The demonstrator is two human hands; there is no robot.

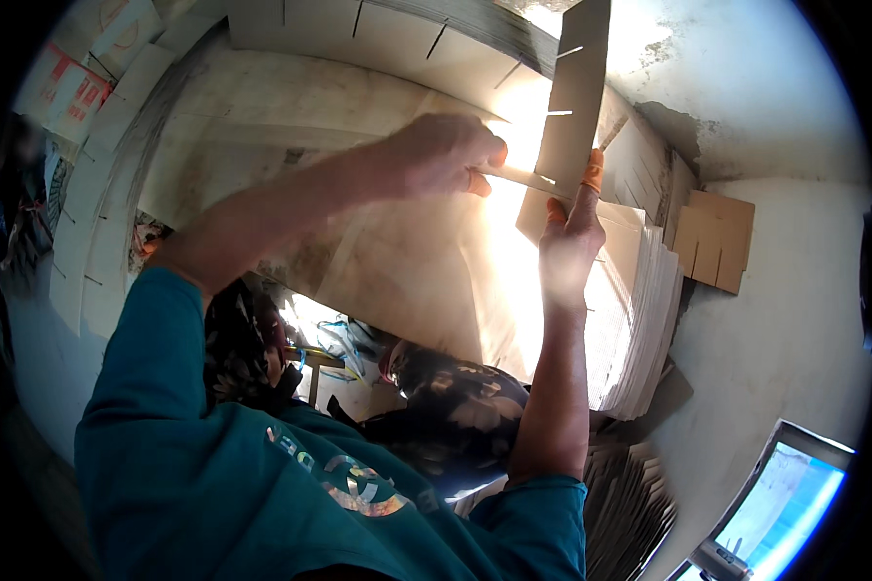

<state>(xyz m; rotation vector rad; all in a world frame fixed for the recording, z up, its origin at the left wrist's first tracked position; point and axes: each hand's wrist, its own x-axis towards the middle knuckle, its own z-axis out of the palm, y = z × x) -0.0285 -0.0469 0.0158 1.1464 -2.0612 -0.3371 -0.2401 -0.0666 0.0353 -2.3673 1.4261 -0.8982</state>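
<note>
Strip point(579, 87) in right hand point(571, 238), crosspiece point(517, 177) seemingly in left point(444, 155)

Strip point(574, 97) in right grip point(571, 232) (stack point(644, 329) rightward)

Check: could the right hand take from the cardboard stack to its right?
Probably not yet: the right hand appears near the cardboard stack, but it holds a slotted cardboard strip, so it would likely need freeing.

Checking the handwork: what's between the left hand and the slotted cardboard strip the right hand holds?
In the head view, a thin piece, seemingly cardboard seen edge-on, reaches from the left hand to the slotted cardboard strip.
</note>
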